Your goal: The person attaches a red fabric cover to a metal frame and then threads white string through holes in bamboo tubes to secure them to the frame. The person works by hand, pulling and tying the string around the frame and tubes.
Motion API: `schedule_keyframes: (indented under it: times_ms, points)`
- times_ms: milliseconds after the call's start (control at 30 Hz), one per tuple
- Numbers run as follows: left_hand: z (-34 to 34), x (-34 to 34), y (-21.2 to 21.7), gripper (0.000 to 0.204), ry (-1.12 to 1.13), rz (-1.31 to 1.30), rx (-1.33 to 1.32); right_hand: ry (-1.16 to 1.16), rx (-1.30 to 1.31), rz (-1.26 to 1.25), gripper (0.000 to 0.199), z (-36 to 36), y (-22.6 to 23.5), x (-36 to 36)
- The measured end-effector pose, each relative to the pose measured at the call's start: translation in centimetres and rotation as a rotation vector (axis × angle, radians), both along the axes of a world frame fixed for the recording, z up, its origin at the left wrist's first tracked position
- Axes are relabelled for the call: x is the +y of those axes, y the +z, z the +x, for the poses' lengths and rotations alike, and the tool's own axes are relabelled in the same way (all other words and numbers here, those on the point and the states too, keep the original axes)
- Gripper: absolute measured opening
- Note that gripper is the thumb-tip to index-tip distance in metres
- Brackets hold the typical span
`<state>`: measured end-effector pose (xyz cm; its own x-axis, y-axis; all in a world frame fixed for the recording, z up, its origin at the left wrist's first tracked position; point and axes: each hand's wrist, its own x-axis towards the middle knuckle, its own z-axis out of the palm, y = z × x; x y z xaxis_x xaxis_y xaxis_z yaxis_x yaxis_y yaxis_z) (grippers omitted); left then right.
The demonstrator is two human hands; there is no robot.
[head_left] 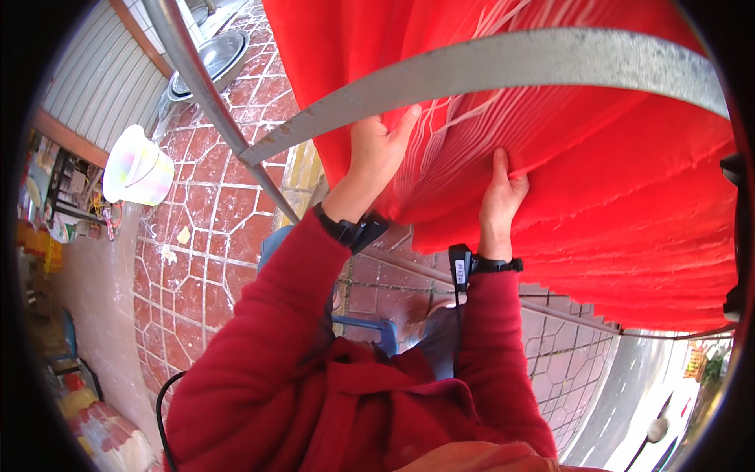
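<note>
A large red cloth (621, 173) hangs in many folds in front of me, with a bunch of thin white threads (448, 141) running down its middle. My left hand (377, 153) grips the cloth left of the threads; its thumb points up and the fingers are partly hidden behind a curved metal bar. On the threads' right side, my right hand (502, 197) is closed on a fold of the cloth, index finger laid along it. Each wrist wears a black strap with a small device.
The curved grey metal bar (503, 67) crosses above my hands and joins a metal pole (208, 94) at left. A white bucket (138, 169) and a large round metal basin (212, 63) stand on the red tiled floor (189, 259). Below me is a blue stool (385, 334).
</note>
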<state>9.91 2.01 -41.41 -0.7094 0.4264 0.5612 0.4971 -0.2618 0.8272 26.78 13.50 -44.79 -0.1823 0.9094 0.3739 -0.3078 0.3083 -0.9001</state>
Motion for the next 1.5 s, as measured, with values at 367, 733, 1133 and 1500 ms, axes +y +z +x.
schedule_keyframes:
  times_ms: [367, 733, 1133, 1500]
  points:
    - [-0.6, -1.2, 1.0, 0.035, -0.031, 0.046, -0.012, 0.016, 0.031, -0.069, 0.024, 1.7, -0.3, 1.4]
    - [1.4, -2.5, 2.9, 0.046, -0.075, -0.131, 0.073, 0.01, -0.138, 0.03, 0.03, 1.7, 5.0, -0.4]
    - [4.3, -4.7, 5.4, 0.05, -0.17, -0.241, 0.0, 0.04, -0.319, 0.358, 0.033, 0.0, 12.1, -3.1]
    - [2.3, -4.1, 4.0, 0.043, 0.048, 0.009, 0.01, -0.057, -0.163, 0.182, 0.03, 2.8, 10.1, 1.2]
